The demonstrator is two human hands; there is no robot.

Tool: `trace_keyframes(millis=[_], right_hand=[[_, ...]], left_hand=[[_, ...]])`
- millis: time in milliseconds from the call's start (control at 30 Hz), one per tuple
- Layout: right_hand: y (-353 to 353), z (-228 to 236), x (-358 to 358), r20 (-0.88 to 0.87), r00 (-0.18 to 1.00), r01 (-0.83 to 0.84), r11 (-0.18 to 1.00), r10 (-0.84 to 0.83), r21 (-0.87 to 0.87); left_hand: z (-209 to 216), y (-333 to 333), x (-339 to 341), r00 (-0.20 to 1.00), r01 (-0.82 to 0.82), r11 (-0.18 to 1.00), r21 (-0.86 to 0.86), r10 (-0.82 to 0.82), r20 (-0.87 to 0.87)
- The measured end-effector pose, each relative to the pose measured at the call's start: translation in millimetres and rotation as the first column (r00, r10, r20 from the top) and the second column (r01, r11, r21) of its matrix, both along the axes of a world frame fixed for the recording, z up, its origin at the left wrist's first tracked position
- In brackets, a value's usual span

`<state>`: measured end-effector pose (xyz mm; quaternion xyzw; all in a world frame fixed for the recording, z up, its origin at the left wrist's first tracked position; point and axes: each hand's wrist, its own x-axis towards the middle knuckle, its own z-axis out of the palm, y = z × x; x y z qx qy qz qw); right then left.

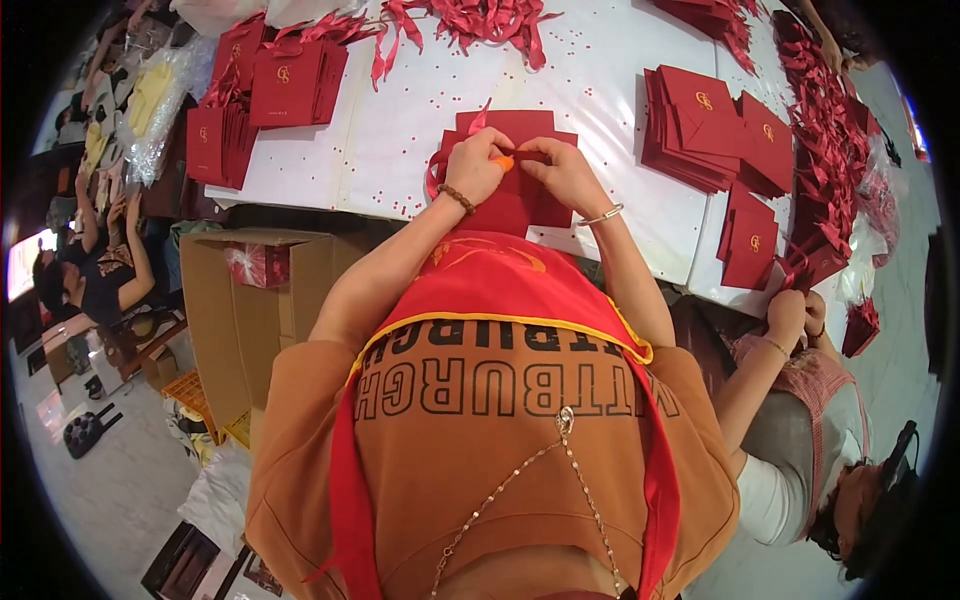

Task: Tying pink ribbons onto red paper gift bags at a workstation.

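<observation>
In front of me on the white table lies a dark red paper gift bag [512, 205], flat, near the table's front edge. My left hand [474, 166], with a beaded bracelet on its wrist, pinches a red ribbon [482, 118] over the bag; one end of it sticks up beyond my fingers. Something small and orange [504, 162] shows at my left fingertips, too small to name. Opposite it, my right hand [562, 176] has thumb and fingers closed on the same ribbon, a bangle on its wrist. The fingertips partly hide where the ribbon meets the bag.
Stacks of red bags stand at left [290, 85] and right [690, 125]. Loose red ribbons [480, 25] lie at the far side, with more heaped along the right edge. Below left is an open cardboard box [215, 330]. At right, a co-worker's hands [790, 315] handle a bag.
</observation>
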<state>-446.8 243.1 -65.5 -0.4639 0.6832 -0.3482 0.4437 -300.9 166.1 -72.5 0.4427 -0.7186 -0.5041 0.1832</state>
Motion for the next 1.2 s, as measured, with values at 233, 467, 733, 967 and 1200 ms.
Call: trace_keyframes(millis=[233, 467, 733, 967, 1200], right_hand=[[-6, 4, 6, -0.359, 0.931, -0.110, 0.988, 0.063, -0.111], [-1, 0, 5, -0.128, 0.992, -0.038, 0.987, 0.018, -0.154], [-7, -19, 4, -0.262, 0.963, -0.132, 0.953, 0.058, -0.274], [-15, 13, -2, -0.299, 0.947, -0.167, 0.976, 0.119, -0.141], [-6, 0, 9, -0.316, 0.945, -0.162, 0.962, 0.087, -0.219]], left_hand=[[-4, -1, 2, 0.999, -0.036, 0.998, -0.044, 0.036, -0.003], [-1, 0, 0, 1.000, 0.015, 0.976, -0.216, -0.017, -0.010], [-3, -6, -4, 0.998, 0.056, 0.970, -0.236, -0.055, 0.011], [16, -6, -6, 0.938, 0.344, 0.805, -0.484, -0.270, 0.219], [0, -12, 3, 0.988, 0.136, 0.989, 0.066, -0.130, -0.077]])
